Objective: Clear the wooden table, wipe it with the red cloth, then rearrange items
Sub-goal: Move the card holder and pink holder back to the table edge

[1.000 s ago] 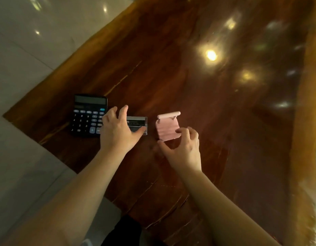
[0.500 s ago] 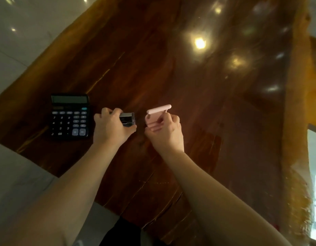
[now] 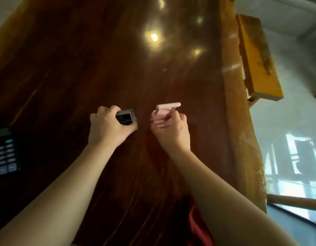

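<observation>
Now we have both of our bare hands out over the dark, glossy wooden table (image 3: 118,59), each one wrapped around something small. Our left hand (image 3: 107,128) is curled tight on a small grey box-shaped object (image 3: 126,117), its fingers folded over the top and the thumb pressed under the near edge, so that only the box's right end shows past the knuckles; what the box is we cannot tell. Our right hand (image 3: 173,134) is closed on a pale pink folding plastic stand (image 3: 164,112), with the fingertips pinching its ribbed lower plate while the rounded upper bar sticks out beyond them. The two held things sit near each other, apart, above the middle of the tabletop; whether they touch the wood or are lifted off it we cannot tell. At the left edge of the view a black desk calculator with grey keys (image 3: 5,151) lies flat on the table, well apart from our left hand. Close to us, partly hidden behind our right forearm, a crumpled red cloth (image 3: 194,226) lies at the table's near edge. Ceiling lights glare off the polished wood farther out.
</observation>
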Demonstrator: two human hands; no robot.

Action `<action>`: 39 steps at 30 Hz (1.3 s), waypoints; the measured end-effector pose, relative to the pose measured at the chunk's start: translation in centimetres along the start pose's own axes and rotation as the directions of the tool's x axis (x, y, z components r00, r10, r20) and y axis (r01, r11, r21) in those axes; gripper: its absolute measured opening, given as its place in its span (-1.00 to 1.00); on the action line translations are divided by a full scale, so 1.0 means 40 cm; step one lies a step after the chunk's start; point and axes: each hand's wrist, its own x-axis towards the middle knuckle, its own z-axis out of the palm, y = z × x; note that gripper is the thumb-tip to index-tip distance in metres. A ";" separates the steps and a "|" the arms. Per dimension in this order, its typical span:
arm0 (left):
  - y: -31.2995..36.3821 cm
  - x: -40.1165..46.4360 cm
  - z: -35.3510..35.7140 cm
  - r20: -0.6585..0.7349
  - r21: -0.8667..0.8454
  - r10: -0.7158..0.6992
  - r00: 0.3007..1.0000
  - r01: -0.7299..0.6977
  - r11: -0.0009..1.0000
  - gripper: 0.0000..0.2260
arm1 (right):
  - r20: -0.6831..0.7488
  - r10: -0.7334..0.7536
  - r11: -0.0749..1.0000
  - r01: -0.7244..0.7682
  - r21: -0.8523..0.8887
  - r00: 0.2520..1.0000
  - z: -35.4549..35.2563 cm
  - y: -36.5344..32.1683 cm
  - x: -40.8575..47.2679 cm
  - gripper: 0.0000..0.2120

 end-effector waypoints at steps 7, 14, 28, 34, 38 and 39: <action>0.258 0.014 0.130 0.117 0.007 0.193 0.974 -0.195 0.981 -0.43 | -0.144 0.134 0.991 -0.135 0.000 0.981 -0.191 0.170 0.058 -0.57; 0.460 -0.002 0.261 0.185 0.022 0.317 0.930 -0.326 0.945 -0.42 | -0.234 0.203 0.977 -0.212 -0.013 0.951 -0.316 0.328 0.097 -0.43; 0.631 -0.056 0.433 0.295 0.094 0.351 0.889 -0.393 0.915 -0.33 | -0.308 0.323 0.938 -0.346 -0.019 0.895 -0.370 0.494 0.142 -0.36; 0.621 -0.069 0.461 0.286 0.108 0.348 0.893 -0.391 0.914 -0.35 | -0.302 0.332 0.936 -0.352 -0.013 0.894 -0.370 0.497 0.148 -0.37; 0.601 -0.075 0.464 0.272 0.086 0.374 0.887 -0.409 0.908 -0.33 | -0.292 0.333 0.935 -0.354 -0.021 0.897 -0.369 0.491 0.131 -0.35; 0.596 -0.075 0.460 0.270 0.082 0.376 0.887 -0.410 0.908 -0.26 | -0.291 0.346 0.930 -0.366 -0.016 0.892 -0.371 0.491 0.122 -0.32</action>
